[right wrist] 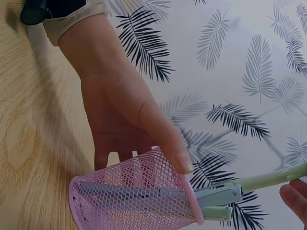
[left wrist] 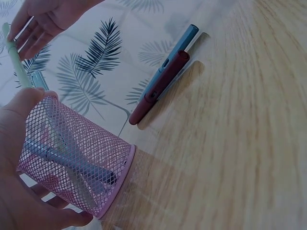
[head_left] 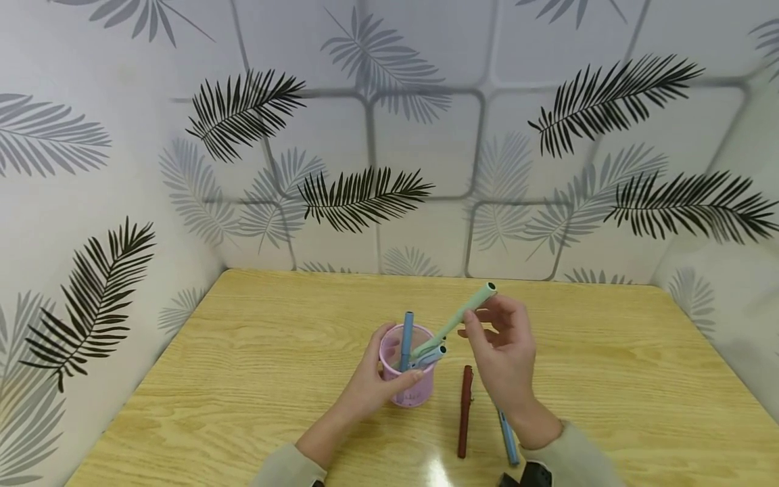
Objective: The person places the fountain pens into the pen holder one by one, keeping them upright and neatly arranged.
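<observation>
A pink mesh pen cup (head_left: 415,392) stands on the table, and my left hand (head_left: 370,384) grips it around the side, thumb near the rim. Inside are a blue pen (head_left: 407,338) standing upright, a pale blue pen (head_left: 432,356) and a light green pen (right wrist: 218,213), seen in the right wrist view. Another light green pen (head_left: 461,314) slants up and to the right, its lower end in the cup's mouth. My right hand (head_left: 508,355) pinches its upper part between thumb and fingers.
A dark red pen (head_left: 465,412) lies on the wooden table (head_left: 255,352) to the right of the cup. Beside it, partly under the right wrist, lies a blue pen (head_left: 508,438). A leaf-patterned wall covering (head_left: 426,149) rises behind the table.
</observation>
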### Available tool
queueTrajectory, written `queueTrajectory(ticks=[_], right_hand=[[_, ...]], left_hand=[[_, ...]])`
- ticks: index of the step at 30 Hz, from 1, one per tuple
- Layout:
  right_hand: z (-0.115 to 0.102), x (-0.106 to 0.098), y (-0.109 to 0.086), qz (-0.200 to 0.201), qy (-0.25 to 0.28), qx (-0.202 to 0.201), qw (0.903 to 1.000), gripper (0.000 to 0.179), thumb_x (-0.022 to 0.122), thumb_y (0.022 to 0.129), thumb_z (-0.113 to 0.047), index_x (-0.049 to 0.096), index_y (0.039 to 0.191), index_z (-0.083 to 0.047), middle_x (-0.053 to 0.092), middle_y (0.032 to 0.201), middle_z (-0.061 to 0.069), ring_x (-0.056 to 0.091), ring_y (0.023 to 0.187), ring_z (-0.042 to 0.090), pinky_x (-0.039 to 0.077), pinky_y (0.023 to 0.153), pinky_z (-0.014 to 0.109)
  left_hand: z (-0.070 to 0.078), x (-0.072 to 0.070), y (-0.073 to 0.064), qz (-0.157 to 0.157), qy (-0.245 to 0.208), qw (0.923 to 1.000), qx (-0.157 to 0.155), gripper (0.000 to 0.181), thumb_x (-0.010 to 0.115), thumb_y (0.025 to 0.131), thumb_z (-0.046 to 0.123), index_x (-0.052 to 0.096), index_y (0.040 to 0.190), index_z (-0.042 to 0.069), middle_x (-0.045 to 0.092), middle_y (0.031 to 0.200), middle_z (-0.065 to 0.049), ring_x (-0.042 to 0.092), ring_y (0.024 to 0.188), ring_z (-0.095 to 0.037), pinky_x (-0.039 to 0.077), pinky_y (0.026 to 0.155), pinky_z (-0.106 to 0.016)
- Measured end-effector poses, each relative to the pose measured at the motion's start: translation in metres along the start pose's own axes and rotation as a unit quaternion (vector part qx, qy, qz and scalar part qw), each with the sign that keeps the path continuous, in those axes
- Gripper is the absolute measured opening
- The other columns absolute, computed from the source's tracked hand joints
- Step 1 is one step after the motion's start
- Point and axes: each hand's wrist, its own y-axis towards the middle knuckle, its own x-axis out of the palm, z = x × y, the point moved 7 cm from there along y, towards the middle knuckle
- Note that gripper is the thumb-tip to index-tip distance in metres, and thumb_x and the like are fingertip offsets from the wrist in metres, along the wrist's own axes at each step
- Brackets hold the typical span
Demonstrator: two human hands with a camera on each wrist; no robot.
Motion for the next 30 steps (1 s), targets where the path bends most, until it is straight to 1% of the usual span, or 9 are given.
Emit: queueTrajectory(ticks=[5,8,12,14,18,20,23,26,30], right_hand=[[0.006,0.011,-0.006,-0.046,-0.050,0.029,0.9973,0.032,0.059,0.081,0.018,0.048,0.110,0.011,0.054,0.096,0.017,0.058,0.085,0.014,0.052,0.065,0.023],[-0.001,0.018,-0.007,-0.072,-0.095,0.029,0.9924,0.032,0.061,0.079,0.019,0.049,0.107,0.010,0.056,0.093,0.017,0.057,0.085,0.014,0.050,0.066,0.022],[-0.016,0.024,-0.006,-0.091,-0.143,0.023,0.9852,0.031,0.063,0.076,0.019,0.050,0.102,0.012,0.057,0.091,0.018,0.057,0.086,0.021,0.051,0.066,0.024],[-0.019,0.026,-0.007,-0.099,-0.159,0.026,0.9820,0.030,0.064,0.075,0.019,0.050,0.101,0.012,0.057,0.091,0.019,0.057,0.086,0.026,0.052,0.067,0.029],[-0.017,0.028,-0.011,-0.121,-0.181,0.040,0.9751,0.028,0.067,0.074,0.017,0.054,0.098,0.010,0.058,0.092,0.019,0.057,0.087,0.032,0.053,0.067,0.042],[-0.018,0.028,-0.011,-0.128,-0.193,0.038,0.9721,0.026,0.067,0.074,0.017,0.055,0.096,0.009,0.059,0.091,0.020,0.057,0.087,0.033,0.052,0.066,0.045],[-0.020,0.028,-0.011,-0.134,-0.199,0.027,0.9704,0.023,0.068,0.073,0.018,0.057,0.092,0.009,0.060,0.089,0.020,0.058,0.085,0.032,0.052,0.065,0.044],[-0.019,0.026,-0.013,-0.133,-0.199,0.018,0.9707,0.023,0.068,0.072,0.018,0.058,0.090,0.008,0.060,0.088,0.020,0.058,0.083,0.032,0.053,0.064,0.041],[-0.005,0.019,-0.017,-0.129,-0.196,0.023,0.9717,0.022,0.067,0.075,0.016,0.059,0.092,0.005,0.061,0.090,0.015,0.059,0.084,0.029,0.053,0.065,0.036]], left_hand=[[-0.013,0.000,0.005,0.002,0.000,0.9999,0.011,0.086,0.070,0.084,0.027,0.013,0.147,0.024,0.033,0.140,-0.011,0.042,0.122,-0.032,0.043,0.092,-0.044],[-0.005,0.002,0.002,-0.005,-0.010,0.9999,0.009,0.086,0.070,0.085,0.023,0.012,0.148,0.020,0.033,0.139,-0.013,0.041,0.122,-0.034,0.041,0.093,-0.046],[0.009,0.003,-0.003,-0.011,-0.015,0.9998,-0.001,0.085,0.069,0.085,0.020,0.012,0.147,0.014,0.034,0.138,-0.016,0.042,0.121,-0.036,0.041,0.094,-0.047],[0.004,0.003,-0.001,-0.009,-0.013,0.9999,0.001,0.086,0.069,0.085,0.021,0.012,0.148,0.016,0.034,0.139,-0.015,0.042,0.120,-0.036,0.041,0.093,-0.047],[-0.015,0.002,0.005,-0.009,-0.012,0.9999,0.006,0.087,0.070,0.084,0.025,0.011,0.147,0.023,0.033,0.140,-0.011,0.043,0.121,-0.033,0.042,0.093,-0.046],[-0.017,0.002,0.006,-0.008,-0.007,0.9999,0.008,0.087,0.070,0.084,0.027,0.010,0.147,0.025,0.033,0.139,-0.008,0.043,0.121,-0.031,0.042,0.093,-0.044],[-0.013,0.002,0.005,-0.006,-0.011,0.9999,0.012,0.087,0.071,0.084,0.025,0.012,0.147,0.024,0.035,0.138,-0.008,0.041,0.122,-0.030,0.040,0.095,-0.046],[-0.003,0.002,0.001,-0.007,-0.017,0.9997,0.016,0.085,0.071,0.084,0.022,0.014,0.147,0.021,0.036,0.137,-0.009,0.040,0.123,-0.030,0.039,0.096,-0.047],[0.013,0.002,-0.003,-0.014,-0.030,0.9992,0.022,0.079,0.070,0.084,0.018,0.019,0.144,0.021,0.040,0.133,-0.010,0.043,0.121,-0.031,0.040,0.095,-0.046]])
